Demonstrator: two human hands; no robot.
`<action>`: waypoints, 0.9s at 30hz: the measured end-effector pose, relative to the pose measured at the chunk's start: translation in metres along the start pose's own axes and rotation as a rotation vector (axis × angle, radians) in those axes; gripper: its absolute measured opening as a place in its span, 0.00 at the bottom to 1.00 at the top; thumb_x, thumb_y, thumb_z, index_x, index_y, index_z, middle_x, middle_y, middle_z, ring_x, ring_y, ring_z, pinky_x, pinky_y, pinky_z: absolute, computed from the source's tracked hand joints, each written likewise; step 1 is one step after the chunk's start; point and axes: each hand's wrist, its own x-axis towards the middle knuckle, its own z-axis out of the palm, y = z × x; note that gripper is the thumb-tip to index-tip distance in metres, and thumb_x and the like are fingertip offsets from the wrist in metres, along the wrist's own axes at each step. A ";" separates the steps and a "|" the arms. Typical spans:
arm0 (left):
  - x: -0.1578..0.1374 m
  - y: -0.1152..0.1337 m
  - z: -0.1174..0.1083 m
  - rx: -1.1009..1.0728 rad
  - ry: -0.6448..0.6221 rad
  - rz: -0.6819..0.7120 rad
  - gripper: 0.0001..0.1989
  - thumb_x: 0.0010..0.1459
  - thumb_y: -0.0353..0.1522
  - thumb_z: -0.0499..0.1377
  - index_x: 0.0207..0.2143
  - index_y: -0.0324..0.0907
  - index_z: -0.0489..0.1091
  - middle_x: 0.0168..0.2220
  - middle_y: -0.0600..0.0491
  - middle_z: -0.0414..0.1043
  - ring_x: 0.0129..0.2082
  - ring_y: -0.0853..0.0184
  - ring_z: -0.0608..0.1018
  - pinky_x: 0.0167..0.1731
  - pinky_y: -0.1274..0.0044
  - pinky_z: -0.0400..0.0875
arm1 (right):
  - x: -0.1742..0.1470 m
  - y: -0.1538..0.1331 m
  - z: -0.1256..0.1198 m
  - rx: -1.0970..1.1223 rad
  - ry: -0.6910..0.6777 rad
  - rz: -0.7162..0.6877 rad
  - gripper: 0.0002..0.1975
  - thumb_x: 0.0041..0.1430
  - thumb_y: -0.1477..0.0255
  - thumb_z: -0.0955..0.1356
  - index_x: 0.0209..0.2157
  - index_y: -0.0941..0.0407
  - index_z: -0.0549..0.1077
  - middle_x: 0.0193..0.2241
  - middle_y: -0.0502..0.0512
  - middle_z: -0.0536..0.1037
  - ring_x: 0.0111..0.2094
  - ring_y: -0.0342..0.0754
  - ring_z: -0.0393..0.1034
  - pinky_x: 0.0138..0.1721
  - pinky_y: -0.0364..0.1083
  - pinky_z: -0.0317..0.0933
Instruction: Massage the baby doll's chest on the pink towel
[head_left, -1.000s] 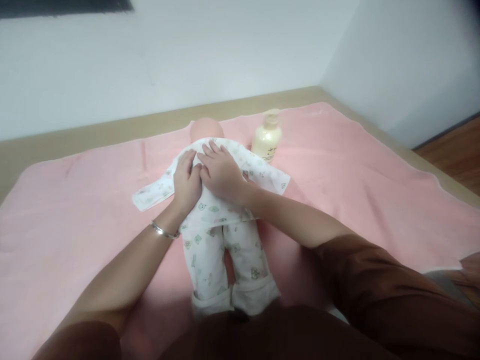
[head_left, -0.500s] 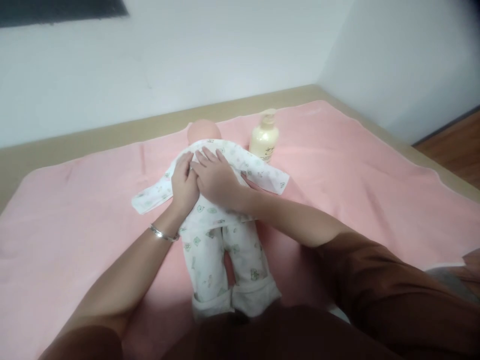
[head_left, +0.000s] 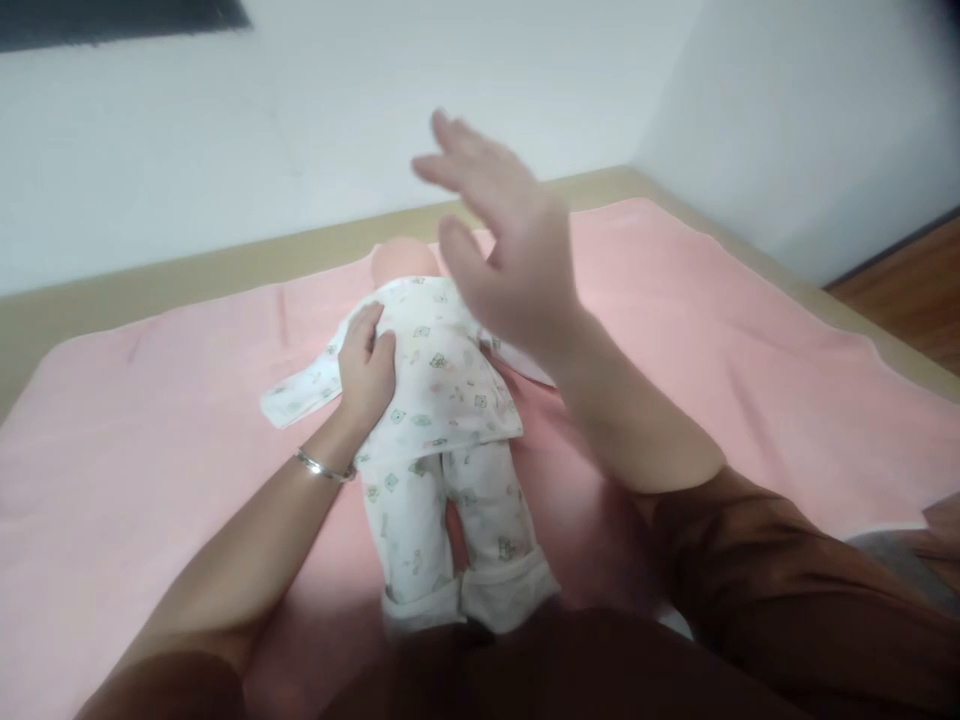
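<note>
A baby doll [head_left: 405,258] lies stretched out on the pink blanket, its head toward the wall. It wears a white printed top [head_left: 442,370] and matching trousers [head_left: 412,520] with rolled cuffs. My left hand [head_left: 367,365], with a silver bangle at the wrist, rests on the left side of the top, fingers laid along it. Above the doll's right-hand shoulder my right hand [head_left: 517,240] is raised in the air, fingers spread and nothing in them. It hides the pump bottle and most of the right-hand sleeve.
The pink blanket [head_left: 165,420] covers a tan padded surface [head_left: 247,270] that meets white walls [head_left: 315,120] at the back and right. Wooden flooring [head_left: 907,320] shows at the far right. A dark panel [head_left: 112,20] is at the upper left.
My right hand has lifted off the doll's top and moved up and to the right, now covering the pump bottle. My left hand has stayed on the top.
</note>
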 end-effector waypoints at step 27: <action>0.000 0.006 -0.001 -0.002 0.012 -0.047 0.24 0.59 0.32 0.54 0.58 0.44 0.71 0.64 0.51 0.68 0.66 0.59 0.67 0.70 0.63 0.58 | 0.013 0.078 0.037 -0.398 -0.324 0.452 0.20 0.70 0.66 0.54 0.36 0.58 0.72 0.33 0.62 0.74 0.41 0.56 0.71 0.45 0.54 0.63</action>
